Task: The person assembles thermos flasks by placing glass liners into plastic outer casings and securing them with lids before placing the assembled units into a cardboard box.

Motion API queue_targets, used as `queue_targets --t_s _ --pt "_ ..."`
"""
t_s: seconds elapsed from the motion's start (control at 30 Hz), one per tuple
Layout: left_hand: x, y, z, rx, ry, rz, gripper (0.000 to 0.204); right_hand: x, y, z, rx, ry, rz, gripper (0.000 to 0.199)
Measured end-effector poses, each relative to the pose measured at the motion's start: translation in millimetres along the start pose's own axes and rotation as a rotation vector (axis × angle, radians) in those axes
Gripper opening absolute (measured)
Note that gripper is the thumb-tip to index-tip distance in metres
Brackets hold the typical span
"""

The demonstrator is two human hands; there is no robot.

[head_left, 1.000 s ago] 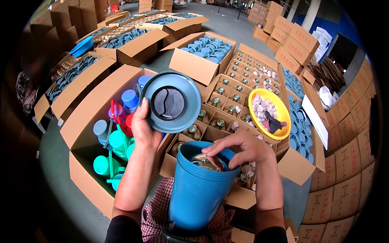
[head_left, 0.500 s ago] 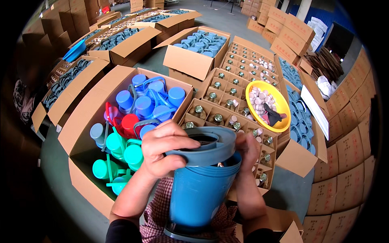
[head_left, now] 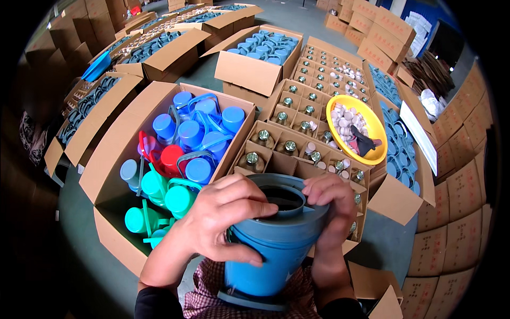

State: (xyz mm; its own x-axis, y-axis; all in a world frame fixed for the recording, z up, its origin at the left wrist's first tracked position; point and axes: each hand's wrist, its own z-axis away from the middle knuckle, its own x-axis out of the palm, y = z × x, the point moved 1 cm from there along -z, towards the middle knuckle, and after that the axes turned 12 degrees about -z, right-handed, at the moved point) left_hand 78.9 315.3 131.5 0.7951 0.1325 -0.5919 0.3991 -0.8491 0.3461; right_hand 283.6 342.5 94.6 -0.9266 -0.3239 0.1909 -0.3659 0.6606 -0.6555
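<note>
Before me stands a blue tapered thermos casing [head_left: 263, 266] with a darker base plate [head_left: 249, 303] beneath it. A grey-blue ring-shaped collar [head_left: 271, 229] sits on its top, with a round dark opening. My left hand [head_left: 220, 215] is curled over the collar's left side, fingers at the opening and thumb against the casing. On the other side, my right hand [head_left: 334, 204] bends its fingers over the rim. The casing's far side and part of my right palm are hidden.
At left, an open carton [head_left: 119, 212] holds blue, green and red thermoses. Beyond my hands, a divided carton [head_left: 276, 166] contains glass liners; a yellow basin [head_left: 378, 154] of pale round caps rests on it. More cartons of blue thermoses [head_left: 401, 151] and stacked boxes [head_left: 451, 196] line the right.
The collar has come down from a tilted position onto the casing and now lies nearly level. My right hand has moved from the casing's side up onto the collar's rim.
</note>
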Motion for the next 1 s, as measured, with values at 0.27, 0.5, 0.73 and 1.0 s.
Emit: queue_targets --t_s 0.27,0.5,0.73,1.0 --pt "3.4 33.0 -11.1 -0.221 -0.196 -0.401 0.041 3.2 6.4 -0.9 0.051 -0.155 0.230 0.061" --pt "5.6 11.4 9.4 -0.230 -0.121 -0.361 0.039 15.3 41.4 7.2 0.045 -0.041 -0.038 0.049" --pt "-7.6 11.6 15.1 -0.250 -0.104 -0.287 0.042 21.2 111.7 26.4 0.351 -0.070 -0.843 0.062" --pt "-19.2 10.2 8.2 -0.194 -0.059 -0.077 0.043 34.0 92.5 17.2 0.342 -0.080 -1.118 0.054"
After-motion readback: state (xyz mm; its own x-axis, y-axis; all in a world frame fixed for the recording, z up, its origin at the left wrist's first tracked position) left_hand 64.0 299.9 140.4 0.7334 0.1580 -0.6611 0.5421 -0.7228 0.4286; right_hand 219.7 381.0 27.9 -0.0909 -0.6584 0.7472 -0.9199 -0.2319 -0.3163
